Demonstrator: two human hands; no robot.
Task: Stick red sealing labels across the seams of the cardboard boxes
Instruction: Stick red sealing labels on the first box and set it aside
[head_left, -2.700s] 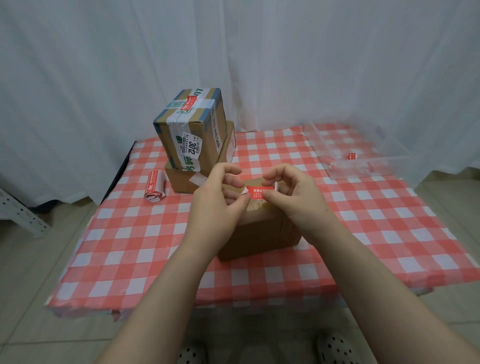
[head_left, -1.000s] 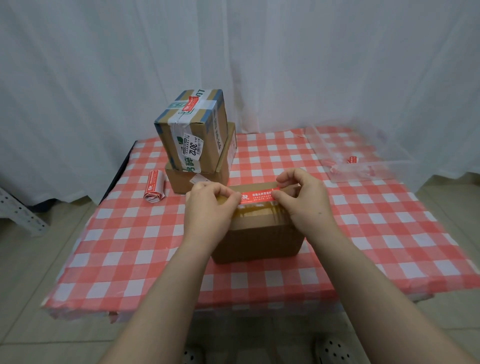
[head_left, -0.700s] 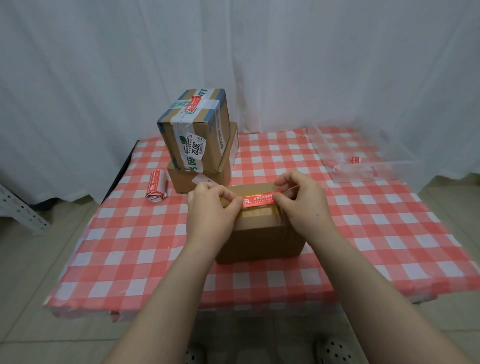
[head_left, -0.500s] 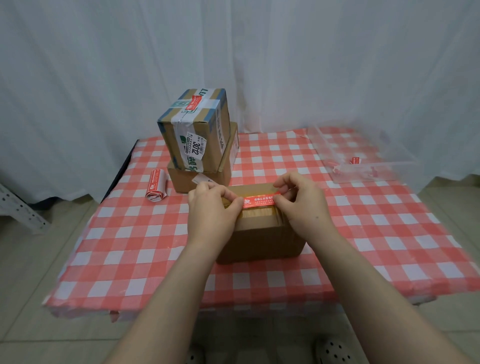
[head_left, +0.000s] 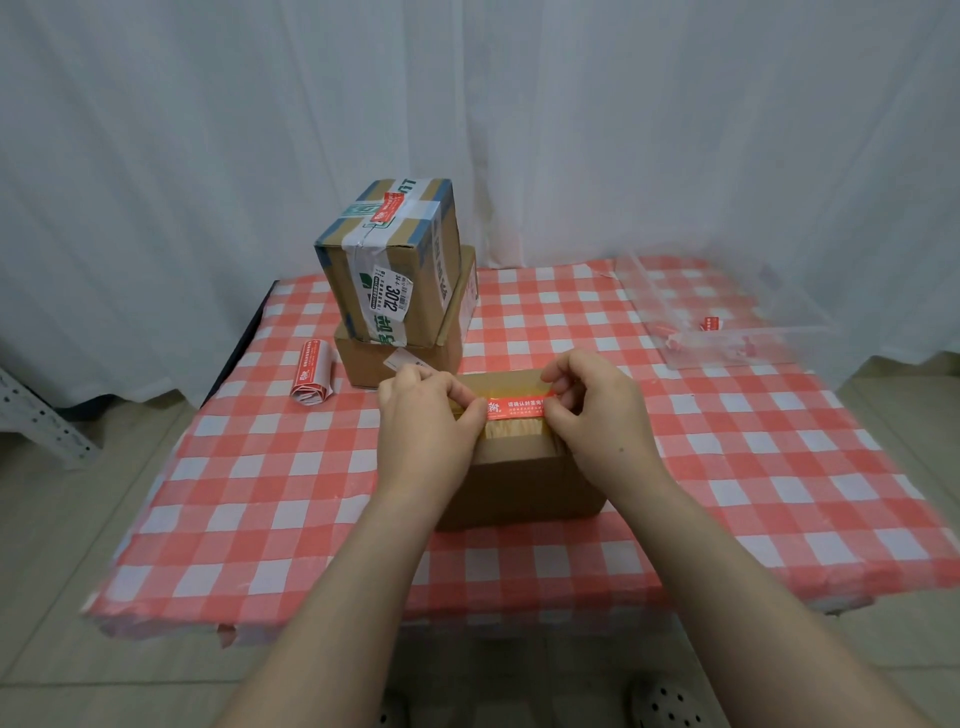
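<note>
On top of near box (head_left: 519, 483): red label (head_left: 517, 407) stretched across taped seam; left hand (head_left: 426, 421) pinches its left end, right hand (head_left: 597, 415) its right end. Likely thin, limp, sticky, creases easily: hold ends only, keep taut. Box likely light, stiff.

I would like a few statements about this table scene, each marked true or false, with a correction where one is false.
1. The left hand and the right hand both pinch the red label on the near box. True.
2. The label roll lies to the right of the lower box. False: it lies to its left.
3. The upper box has a red sticker on top. True.
4. The clear container stands at the left edge of the table. False: it stands at the far right.
</note>
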